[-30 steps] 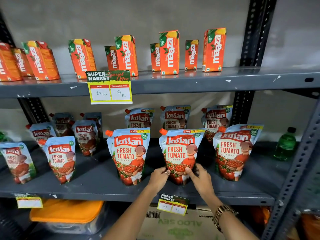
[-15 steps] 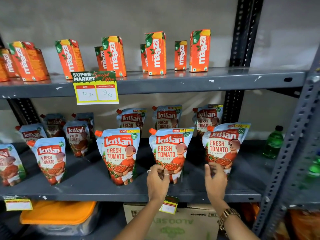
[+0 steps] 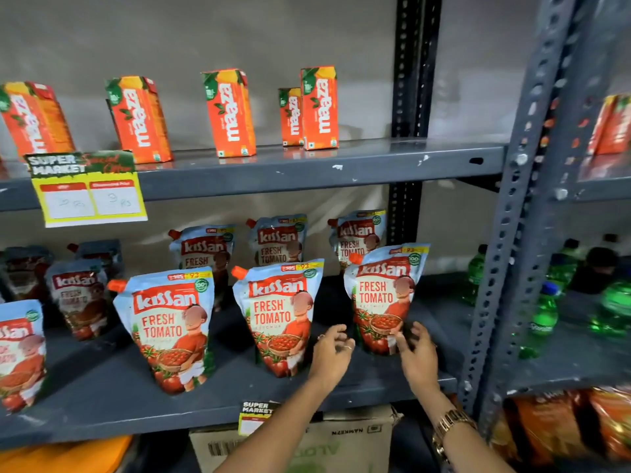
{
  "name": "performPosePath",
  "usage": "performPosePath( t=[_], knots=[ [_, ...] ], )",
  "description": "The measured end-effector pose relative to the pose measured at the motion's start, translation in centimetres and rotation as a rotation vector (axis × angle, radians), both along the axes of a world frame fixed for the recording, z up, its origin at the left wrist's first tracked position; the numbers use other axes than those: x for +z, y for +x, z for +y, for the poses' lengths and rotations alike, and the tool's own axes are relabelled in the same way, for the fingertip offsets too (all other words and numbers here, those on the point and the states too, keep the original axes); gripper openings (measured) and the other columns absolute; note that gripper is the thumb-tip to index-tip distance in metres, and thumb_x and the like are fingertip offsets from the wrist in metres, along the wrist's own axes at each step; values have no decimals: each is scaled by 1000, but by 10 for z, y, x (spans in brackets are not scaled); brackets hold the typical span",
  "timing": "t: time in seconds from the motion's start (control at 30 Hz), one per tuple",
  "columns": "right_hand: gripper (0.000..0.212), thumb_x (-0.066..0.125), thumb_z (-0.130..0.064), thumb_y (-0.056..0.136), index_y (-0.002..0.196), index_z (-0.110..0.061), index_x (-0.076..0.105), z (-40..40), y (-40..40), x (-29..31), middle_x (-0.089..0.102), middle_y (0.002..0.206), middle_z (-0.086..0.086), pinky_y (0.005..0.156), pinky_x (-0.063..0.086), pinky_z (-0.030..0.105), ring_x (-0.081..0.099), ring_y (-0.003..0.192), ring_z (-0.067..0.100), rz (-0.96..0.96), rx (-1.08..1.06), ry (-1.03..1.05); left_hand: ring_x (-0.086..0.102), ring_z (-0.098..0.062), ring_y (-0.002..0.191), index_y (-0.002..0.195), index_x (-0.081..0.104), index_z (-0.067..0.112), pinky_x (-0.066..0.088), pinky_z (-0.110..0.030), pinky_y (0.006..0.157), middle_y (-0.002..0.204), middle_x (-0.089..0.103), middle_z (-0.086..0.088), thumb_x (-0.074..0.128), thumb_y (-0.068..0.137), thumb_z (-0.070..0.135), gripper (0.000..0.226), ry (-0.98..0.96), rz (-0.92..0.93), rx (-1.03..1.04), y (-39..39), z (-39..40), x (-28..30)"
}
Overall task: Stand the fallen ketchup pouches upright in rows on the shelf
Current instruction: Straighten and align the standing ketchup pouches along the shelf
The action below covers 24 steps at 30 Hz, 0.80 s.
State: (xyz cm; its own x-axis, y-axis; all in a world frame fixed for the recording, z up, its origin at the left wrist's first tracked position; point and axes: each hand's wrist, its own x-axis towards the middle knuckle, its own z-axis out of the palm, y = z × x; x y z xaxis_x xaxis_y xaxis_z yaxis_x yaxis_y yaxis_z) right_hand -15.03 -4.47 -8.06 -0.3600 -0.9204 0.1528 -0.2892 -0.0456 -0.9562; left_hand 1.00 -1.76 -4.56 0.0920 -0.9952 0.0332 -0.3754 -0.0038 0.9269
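Several Kissan ketchup pouches stand upright in two rows on the grey middle shelf point(image 3: 102, 401). The front row holds a left pouch point(image 3: 169, 329), a middle pouch point(image 3: 280, 315) and a right pouch point(image 3: 384, 295). My left hand point(image 3: 333, 353) hovers between the middle and right pouches, fingers apart, holding nothing. My right hand point(image 3: 418, 356), with a gold watch on its wrist, is at the lower right corner of the right pouch, fingers spread and just touching or beside it. Back-row pouches point(image 3: 278, 240) stand behind.
Orange Maaza juice cartons point(image 3: 232, 112) stand on the upper shelf, with a yellow price tag point(image 3: 88, 189) on its edge. A perforated steel upright point(image 3: 512, 233) rises at right. Green bottles point(image 3: 544, 312) sit beyond it. A cardboard box point(image 3: 341, 442) lies below.
Both hands left the middle front pouch and moved right to the right front pouch. The view swung right, so everything shifted left in frame.
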Motion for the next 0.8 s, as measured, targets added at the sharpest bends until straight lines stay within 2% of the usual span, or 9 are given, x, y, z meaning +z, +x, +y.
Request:
performPosePath(
  t=[0.1,0.2,0.27,0.37,0.47,0.57,0.8],
  knots=[
    [58,57,-20,89,139,-3,33,1,-6,-2,44,140,15,106,35,42,41,129,29,-23,137,19,39,-22,135,146,28,14,34,-32,109,149,37,-8,54,92,15,60,168,103,-90,-13,-11,-6],
    [51,57,-22,89,136,-17,37,3,-9,-2,49,125,-3,94,35,27,44,115,9,21,277,-17,24,-20,143,149,12,24,25,-35,115,157,22,-2,56,90,16,74,225,112,-154,-24,-18,-14],
    [53,57,-22,89,137,-19,36,2,-12,-4,46,121,-8,95,34,27,42,115,8,30,329,-4,22,-21,143,149,8,29,23,-38,117,158,20,-1,57,89,16,79,240,90,-146,-27,-22,-17],
    [56,57,-14,89,139,-10,34,-2,-17,-6,48,132,4,103,33,35,41,128,22,-61,308,58,24,-23,142,148,12,31,25,-39,116,157,22,-2,57,87,13,78,245,92,-113,-28,-23,-19],
    [52,54,-5,90,139,-5,34,-8,-22,-8,42,143,14,104,34,36,40,131,29,-118,283,102,28,-22,140,147,18,27,27,-35,113,155,28,-3,57,86,8,75,237,120,-98,-26,-23,-20],
    [46,52,-1,90,135,-4,40,-11,-27,-8,44,141,17,101,35,33,43,127,30,-120,260,124,30,-23,139,146,22,23,29,-33,111,153,29,-7,57,85,6,72,238,120,-65,-25,-21,-19],
    [48,53,-1,89,135,-5,40,-6,-20,-6,48,138,16,105,37,40,46,126,28,-63,265,133,28,-23,140,145,24,20,29,-34,111,153,30,-8,57,86,7,70,254,99,-41,-21,-14,-19]
  ],
)
